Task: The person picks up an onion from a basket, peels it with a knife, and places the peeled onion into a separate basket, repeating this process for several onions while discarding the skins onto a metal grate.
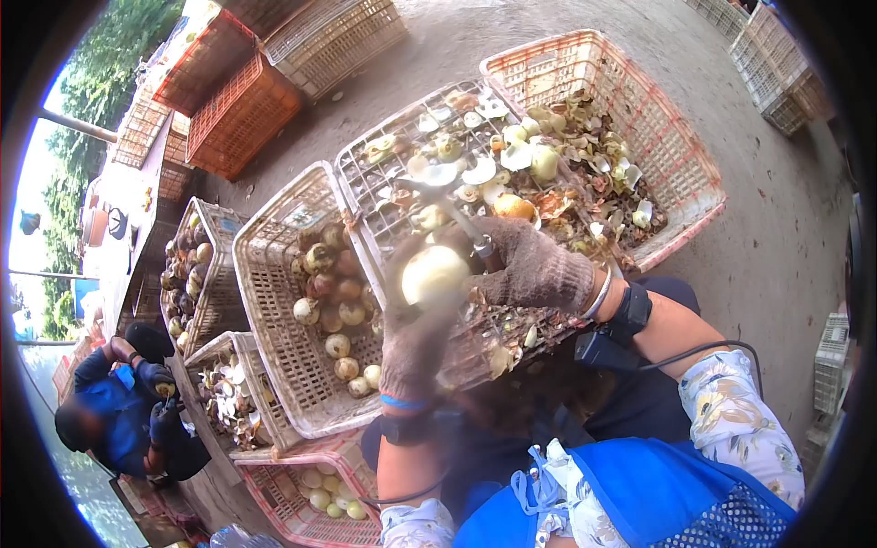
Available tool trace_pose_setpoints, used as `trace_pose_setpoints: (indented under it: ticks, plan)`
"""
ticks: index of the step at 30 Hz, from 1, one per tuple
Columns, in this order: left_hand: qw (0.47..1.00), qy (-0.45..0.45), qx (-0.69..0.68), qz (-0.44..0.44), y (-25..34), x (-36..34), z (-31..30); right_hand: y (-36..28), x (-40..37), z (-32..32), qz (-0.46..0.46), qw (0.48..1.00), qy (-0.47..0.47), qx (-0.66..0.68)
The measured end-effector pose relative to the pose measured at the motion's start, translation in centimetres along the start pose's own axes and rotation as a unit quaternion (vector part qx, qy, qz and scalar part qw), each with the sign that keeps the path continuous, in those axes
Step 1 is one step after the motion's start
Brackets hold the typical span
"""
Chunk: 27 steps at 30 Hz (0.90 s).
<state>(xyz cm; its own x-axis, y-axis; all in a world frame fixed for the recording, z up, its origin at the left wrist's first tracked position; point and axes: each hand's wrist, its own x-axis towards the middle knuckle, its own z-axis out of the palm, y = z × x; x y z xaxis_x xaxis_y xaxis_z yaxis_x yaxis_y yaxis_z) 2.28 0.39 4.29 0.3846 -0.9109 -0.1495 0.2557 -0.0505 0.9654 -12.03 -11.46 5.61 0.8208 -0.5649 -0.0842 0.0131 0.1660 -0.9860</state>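
grey ground [749, 215] stretches beyond the right side of the peel crate [681, 146], as far as a stack of pale crates [776, 68] near the edge of the view, so the widest open space lies on the right hand's outer side. the left side is tighter: the onion crate [260, 260] stands close against the lattice rack [402, 123], its slatted near end beside the left wrist, and a red-rimmed crate [265, 498] of pale onions sits just below it. peel scraps [598, 151] heap inside the peel crate and lie scattered over the rack.

the peeled onion [436, 276] is held up over the near part of the rack, between the two hands. the left hand [416, 342], in a brownish work glove, rises from the bottom of the view with its forearm nearly upright; its fingers are bent around the onion, though blur makes it impossible to tell whether they press against one another. the right hand [544, 265], in a similar glove, comes in from the right on a slanting forearm, fingers curled around the handle of a small knife [491, 256], whose blade points up and leftward. a black strapped device [630, 310] sits on the right wrist. at far left a seated co-worker [119, 411] in blue has both gloved hands brought together.
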Motion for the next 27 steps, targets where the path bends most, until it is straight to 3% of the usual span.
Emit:
trace_pose_setpoints:
  ticks: [4,6,9,12,13,14,16,20,22,23,24,27]
  plan:
    - [0.998,-0.026,-0.032,-0.051,0.1,-0.2,-0.4,1.5,0.2,-0.3,-0.1,0.983,0.005,-0.154]
    - [0.997,-0.026,-0.04,-0.057,-0.4,-0.1,-1.0,2.1,0.4,-0.6,-0.188,0.943,0.006,-0.276]
    - [0.997,-0.025,-0.039,-0.06,-0.9,0.0,-1.6,2.4,0.9,-0.9,-0.271,0.912,-0.007,-0.308]
    - [0.998,-0.019,0.024,-0.047,-1.4,-0.4,-2.1,1.8,0.5,-0.5,-0.291,0.897,-0.023,-0.331]
    - [0.996,-0.015,0.079,-0.04,-1.6,-0.5,-2.2,1.6,-0.1,-0.4,-0.272,0.86,-0.032,-0.43]
    - [0.996,-0.013,0.077,-0.042,-1.8,-0.6,-2.2,1.7,-0.2,-0.3,-0.27,0.861,-0.034,-0.429]
    - [0.971,-0.025,0.216,0.102,-1.9,-0.7,-2.3,2.1,-0.3,-0.1,-0.257,0.825,-0.056,-0.5]
    - [0.94,-0.032,0.302,0.157,-1.9,-0.8,-2.8,2.8,0.5,-0.5,-0.311,0.806,-0.035,-0.502]
    - [0.939,-0.09,0.325,0.068,-2.7,-0.8,-3.5,2.2,0.6,-0.6,-0.329,0.82,-0.011,-0.467]
    - [0.935,-0.125,0.327,0.062,-2.8,-0.6,-3.9,1.7,0.5,-0.6,-0.264,0.853,-0.026,-0.449]
    - [0.987,-0.082,0.056,-0.127,-2.4,-0.5,-3.8,1.2,0.4,-0.6,-0.198,0.881,-0.042,-0.428]
    - [0.991,-0.068,0.029,-0.111,-4.4,-0.6,-4.9,1.8,0.5,-0.5,-0.242,0.873,-0.008,-0.423]
